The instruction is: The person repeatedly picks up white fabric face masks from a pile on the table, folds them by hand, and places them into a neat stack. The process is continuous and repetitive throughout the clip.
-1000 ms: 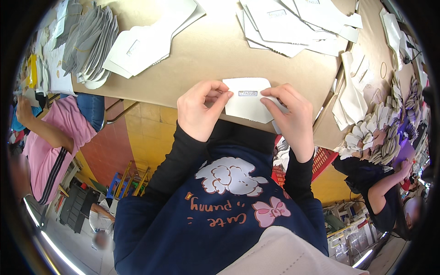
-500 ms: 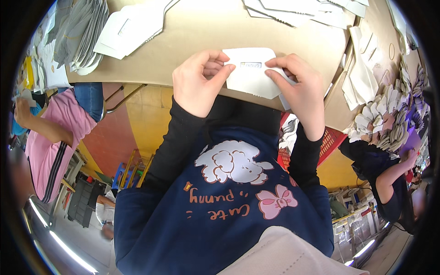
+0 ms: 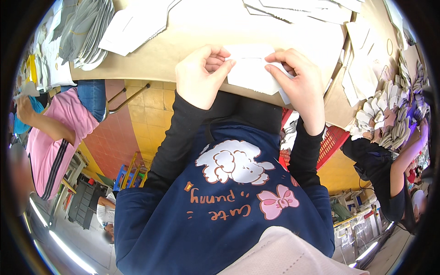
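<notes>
A flat white cut piece (image 3: 251, 75) lies over the table's near edge, with a small rectangular label (image 3: 251, 59) faintly outlined near its upper middle. At its left edge, my left hand (image 3: 203, 75) pinches it between thumb and forefinger, the other fingers curled. My right hand (image 3: 298, 80) grips the opposite edge with thumb and fingertips, and its fingers hide that corner. Bright light washes out much of the piece's surface.
Stacks of grey and white cut pieces (image 3: 89, 34) lie at the far left of the table (image 3: 183, 50). More white pieces (image 3: 293, 9) lie at the back. A red crate (image 3: 332, 144) is below the right side. Co-workers are at both sides, one in a pink shirt (image 3: 59, 123).
Both hands still hold the white piece at its two edges, almost in place. The picture has brightened, so the label looks paler. The right co-worker's arm has shifted.
</notes>
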Available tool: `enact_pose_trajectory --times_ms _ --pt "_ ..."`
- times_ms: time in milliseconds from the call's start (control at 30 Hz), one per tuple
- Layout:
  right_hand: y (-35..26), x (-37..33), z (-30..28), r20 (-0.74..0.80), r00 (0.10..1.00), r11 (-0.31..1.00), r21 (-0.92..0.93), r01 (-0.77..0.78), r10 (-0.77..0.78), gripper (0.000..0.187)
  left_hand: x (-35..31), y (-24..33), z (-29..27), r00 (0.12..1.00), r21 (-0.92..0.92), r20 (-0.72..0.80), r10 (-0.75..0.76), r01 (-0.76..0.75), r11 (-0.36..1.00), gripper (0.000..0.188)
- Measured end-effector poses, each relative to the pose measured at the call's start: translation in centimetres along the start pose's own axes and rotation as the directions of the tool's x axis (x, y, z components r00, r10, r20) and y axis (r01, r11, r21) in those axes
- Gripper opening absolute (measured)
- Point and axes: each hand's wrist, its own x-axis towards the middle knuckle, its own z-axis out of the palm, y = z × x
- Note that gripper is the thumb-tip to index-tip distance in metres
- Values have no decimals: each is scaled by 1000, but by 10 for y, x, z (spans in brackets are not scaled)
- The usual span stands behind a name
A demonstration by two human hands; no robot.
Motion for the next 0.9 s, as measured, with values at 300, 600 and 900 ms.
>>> enact_pose_trajectory --times_ms 300,600,900 --pt "-1 1 0 4 1000 1000 -13 9 -9 14 0 0 1 1000 20 -7 0 0 1000 18" --pt "-2 2 0 7 1000 999 -40 5 -4 14 0 -1 2 1000 11 -19 -2 3 1000 19" --pt "-1 1 1 7 1000 997 -74 24 -24 15 -1 -1 5 999 33 -49 18 -16 999 18"
